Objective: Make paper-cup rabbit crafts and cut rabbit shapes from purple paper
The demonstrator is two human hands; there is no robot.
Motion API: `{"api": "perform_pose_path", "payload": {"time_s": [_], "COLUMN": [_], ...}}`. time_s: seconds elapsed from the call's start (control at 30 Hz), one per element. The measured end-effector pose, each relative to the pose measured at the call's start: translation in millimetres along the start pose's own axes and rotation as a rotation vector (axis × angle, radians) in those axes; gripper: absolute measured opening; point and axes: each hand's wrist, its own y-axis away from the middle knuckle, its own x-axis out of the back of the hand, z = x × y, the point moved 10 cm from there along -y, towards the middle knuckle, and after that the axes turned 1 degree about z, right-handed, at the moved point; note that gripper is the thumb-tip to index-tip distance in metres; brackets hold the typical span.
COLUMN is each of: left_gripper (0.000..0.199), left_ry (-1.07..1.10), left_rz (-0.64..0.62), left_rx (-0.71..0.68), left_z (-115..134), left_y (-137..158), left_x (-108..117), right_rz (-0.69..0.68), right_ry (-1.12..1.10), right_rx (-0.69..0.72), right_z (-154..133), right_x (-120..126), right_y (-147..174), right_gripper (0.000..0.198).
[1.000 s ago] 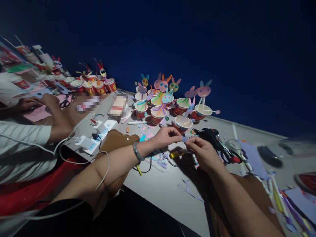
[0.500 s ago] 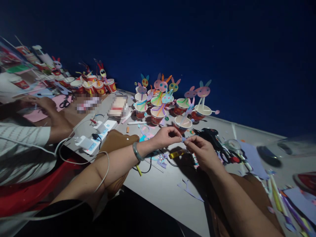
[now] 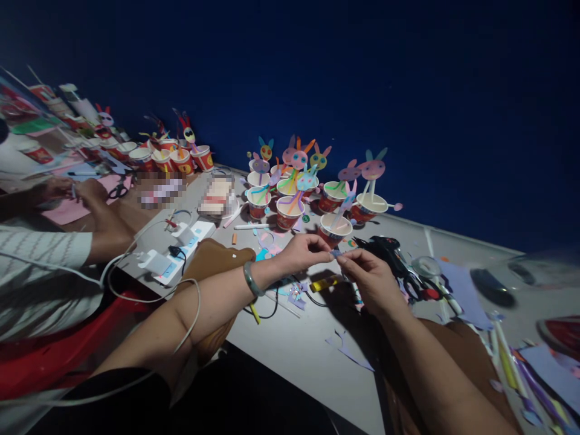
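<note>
Between my two hands is a small purple paper piece, pinched at both sides. My left hand, with a bangle on the wrist, closes thumb and forefinger on its left edge. On the other side my right hand grips it with the fingertips. Its exact shape is too small to make out. Just beyond the hands stands a paper cup with a pale rabbit-headed figure in it. A yellow marker-like tube and purple paper scraps lie beneath.
Several cups with paper rabbits stand at the back. A power strip with chargers and cables sits left. Scissors, a black glue gun and a tape roll lie right. Another person's hands work at far left.
My hands stay almost in place, with only a slight shift of the fingertips around the purple piece. The other person's hands at the left have moved a little.
</note>
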Motion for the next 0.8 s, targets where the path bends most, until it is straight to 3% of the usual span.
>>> {"api": "perform_pose_path", "payload": {"time_s": [0.33,0.57,0.8], "left_gripper": [0.027,0.022,0.016], "left_ry": [0.052,0.17,0.229], "left_rz": [0.054,0.248,0.331], "left_rx": [-0.001,-0.076,-0.052], "left_z": [7,20,5], "left_y": [1,-2,-6], "left_x": [8,33,40], "right_rz": [0.022,0.273,0.2], "right_ry": [0.034,0.479,0.857], "right_rx": [0.035,0.367,0.486], "right_z": [-4,-41,-42], "right_x": [2,25,14], "right_y": [-1,2,-13], "right_gripper": [0.034,0.026,0.049]}}
